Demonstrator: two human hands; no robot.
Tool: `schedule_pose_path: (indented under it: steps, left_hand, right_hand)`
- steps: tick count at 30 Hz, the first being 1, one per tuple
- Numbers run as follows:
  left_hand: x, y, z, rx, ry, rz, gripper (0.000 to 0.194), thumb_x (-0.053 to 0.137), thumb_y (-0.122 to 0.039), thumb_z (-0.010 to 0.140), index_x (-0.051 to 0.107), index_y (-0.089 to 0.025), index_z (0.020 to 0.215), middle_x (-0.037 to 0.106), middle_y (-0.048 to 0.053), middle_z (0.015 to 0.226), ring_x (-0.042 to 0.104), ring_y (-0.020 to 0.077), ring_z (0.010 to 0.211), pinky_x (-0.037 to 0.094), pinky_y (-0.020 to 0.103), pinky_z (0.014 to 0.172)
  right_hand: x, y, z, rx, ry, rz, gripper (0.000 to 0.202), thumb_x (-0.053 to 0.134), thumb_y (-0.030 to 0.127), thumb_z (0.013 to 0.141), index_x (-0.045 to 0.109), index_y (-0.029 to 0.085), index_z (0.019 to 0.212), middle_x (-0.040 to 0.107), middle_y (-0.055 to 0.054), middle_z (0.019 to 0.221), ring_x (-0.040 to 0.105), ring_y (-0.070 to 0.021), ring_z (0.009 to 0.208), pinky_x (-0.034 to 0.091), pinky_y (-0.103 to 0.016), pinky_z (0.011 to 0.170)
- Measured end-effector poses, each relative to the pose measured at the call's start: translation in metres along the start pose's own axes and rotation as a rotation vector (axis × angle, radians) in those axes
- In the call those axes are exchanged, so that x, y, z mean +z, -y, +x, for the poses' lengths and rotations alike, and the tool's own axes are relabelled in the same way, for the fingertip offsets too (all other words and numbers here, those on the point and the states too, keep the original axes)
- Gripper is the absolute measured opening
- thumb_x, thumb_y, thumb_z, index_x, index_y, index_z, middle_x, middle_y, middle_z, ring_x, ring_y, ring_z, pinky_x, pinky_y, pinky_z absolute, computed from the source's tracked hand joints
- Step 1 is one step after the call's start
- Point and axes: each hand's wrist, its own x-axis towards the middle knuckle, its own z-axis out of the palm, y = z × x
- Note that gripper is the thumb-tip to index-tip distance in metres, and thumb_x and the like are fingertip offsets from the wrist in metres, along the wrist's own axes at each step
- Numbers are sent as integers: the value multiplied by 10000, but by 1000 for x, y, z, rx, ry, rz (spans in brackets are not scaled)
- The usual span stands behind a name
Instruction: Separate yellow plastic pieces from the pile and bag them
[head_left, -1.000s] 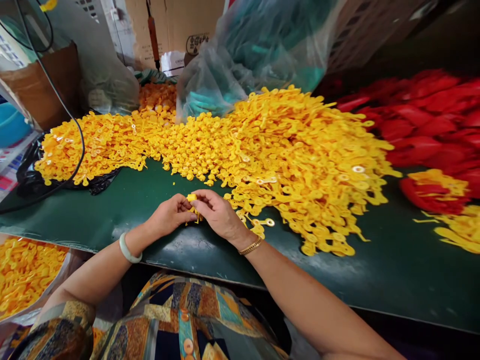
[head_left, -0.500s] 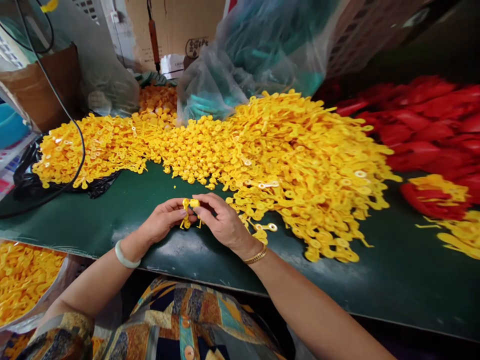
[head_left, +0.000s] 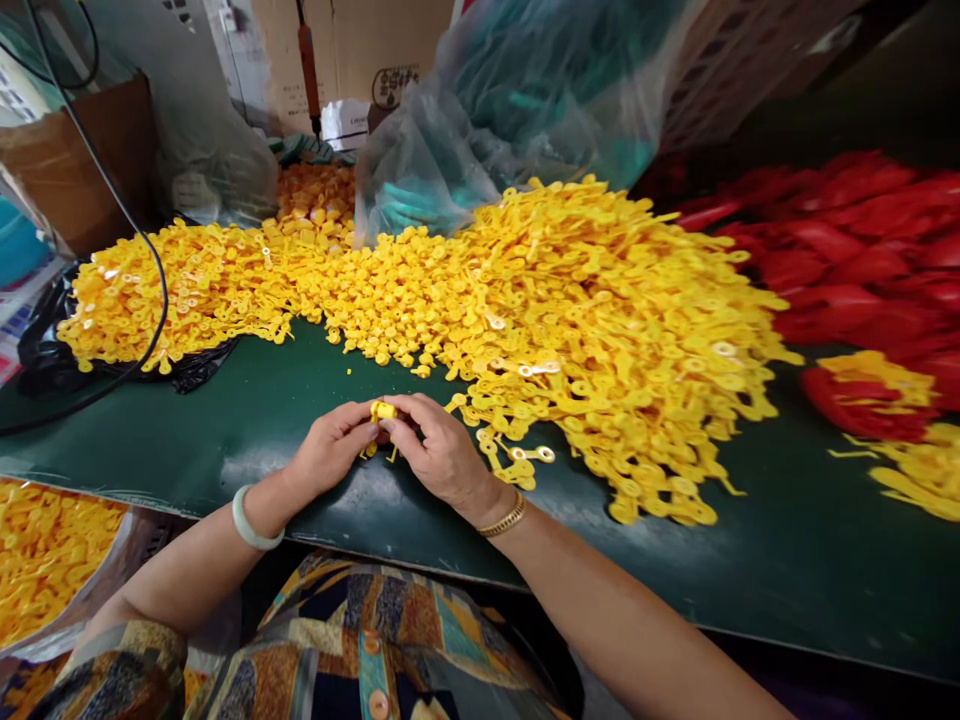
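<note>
Above the green tabletop point(head_left: 300, 385), my left hand point(head_left: 334, 448) and my right hand point(head_left: 435, 445) meet at the fingertips around small yellow plastic parts point(head_left: 383, 410). A short cylindrical piece shows on top between the fingers, and thin yellow ends poke out below. My fingers hide how the parts touch each other. Both hands are closed in a pinch. Right beside my right hand lie loose yellow parts from a large heap of flat ring-ended yellow pieces point(head_left: 600, 320). Behind my hands is a pile of small round yellow pieces point(head_left: 382, 290).
Another yellow pile point(head_left: 180, 285) lies at the left on black plastic, with a black cable point(head_left: 161, 270) across it. Red parts point(head_left: 847, 250) fill the right. Clear bags point(head_left: 510, 110) stand behind. A container of yellow parts point(head_left: 52, 560) is at the lower left.
My two hands have drawn closer together, and my fingers now cover more of the yellow parts. My left thumb has moved up against the piece.
</note>
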Motion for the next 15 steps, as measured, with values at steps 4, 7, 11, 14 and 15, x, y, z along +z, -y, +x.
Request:
schedule_pose_path:
  steps: [4, 7, 11, 14, 15]
  left_hand:
    - [4, 1, -4, 186, -86, 456, 323, 419, -291, 968, 622, -188, 1198, 651, 70, 925, 576, 174, 853, 473, 309, 821]
    - [6, 6, -6, 268, -131, 591, 373, 372, -263, 977, 549, -135, 1280, 648, 103, 944, 578, 188, 855, 488, 331, 822]
    - [8, 8, -4, 303, -136, 628, 369, 365, -265, 980, 539, -141, 1281, 652, 104, 943, 587, 187, 853, 497, 329, 819]
    - [1, 0, -7, 248, -81, 612, 364, 379, -283, 977, 563, -163, 1267, 663, 95, 944, 598, 186, 866, 495, 323, 824]
    - [-6, -5, -12, 204, -43, 596, 360, 389, -293, 974, 580, -170, 1253, 669, 90, 940, 603, 184, 864, 495, 317, 818]
  right_hand:
    - [8, 4, -2, 63, -33, 5, 169, 510, 283, 949, 608, 209, 1065, 663, -67, 898, 624, -195, 800, 532, -355, 787]
    - [11, 6, -1, 106, -56, 36, 174, 516, 313, 950, 617, 208, 1045, 678, -71, 925, 634, -196, 817, 533, -356, 801]
    - [13, 9, -1, 155, -46, 95, 182, 523, 317, 950, 630, 200, 1038, 696, -72, 984, 651, -196, 893, 523, -349, 854]
    - [14, 13, -5, 168, 6, 125, 197, 525, 305, 951, 635, 192, 1067, 702, -69, 999, 655, -184, 895, 526, -323, 832]
    - [14, 14, -7, 147, 61, 128, 204, 523, 304, 953, 636, 195, 1083, 703, -64, 997, 656, -178, 887, 528, -312, 816]
